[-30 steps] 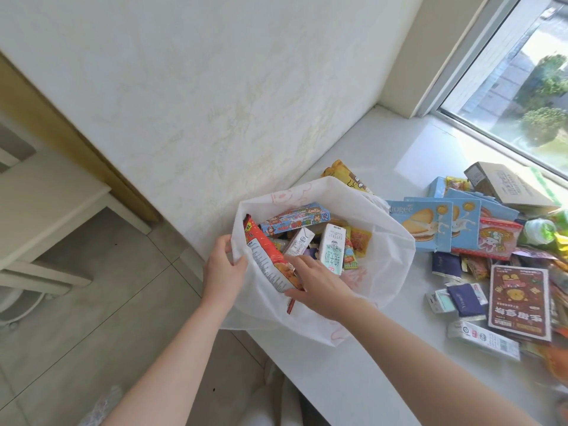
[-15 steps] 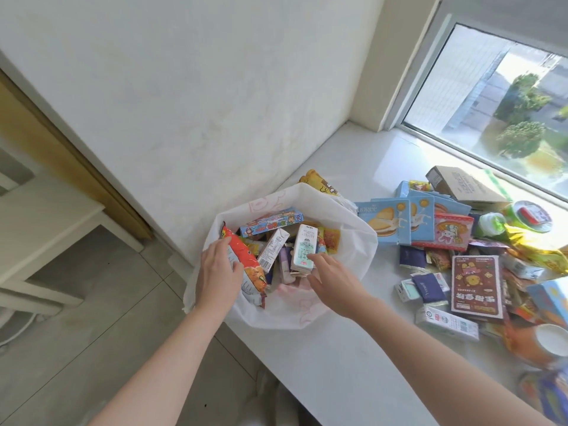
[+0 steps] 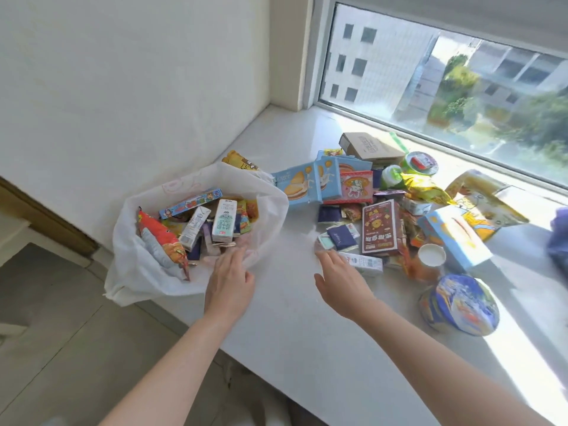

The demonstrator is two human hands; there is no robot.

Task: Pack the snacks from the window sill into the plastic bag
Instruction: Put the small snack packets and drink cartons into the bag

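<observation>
Near the sill's front edge, the empty right hand [image 3: 339, 279] is leaving the plastic bag [image 3: 270, 210], reaching open-fingered toward the snacks [image 3: 381, 229], while the left hand [image 3: 229, 279] is resting open at its rim.

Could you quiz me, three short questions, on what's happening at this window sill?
1. True or false: the plastic bag already holds snacks.
2. Which hand is nearer the white carton lying on the sill: A left, B right?
3. Fill in: both hands are ____ of snacks.

Key:
1. True; a milk carton and an orange packet sit inside.
2. B; the right hand is beside it, the left hand is by the bag.
3. Empty.
</observation>
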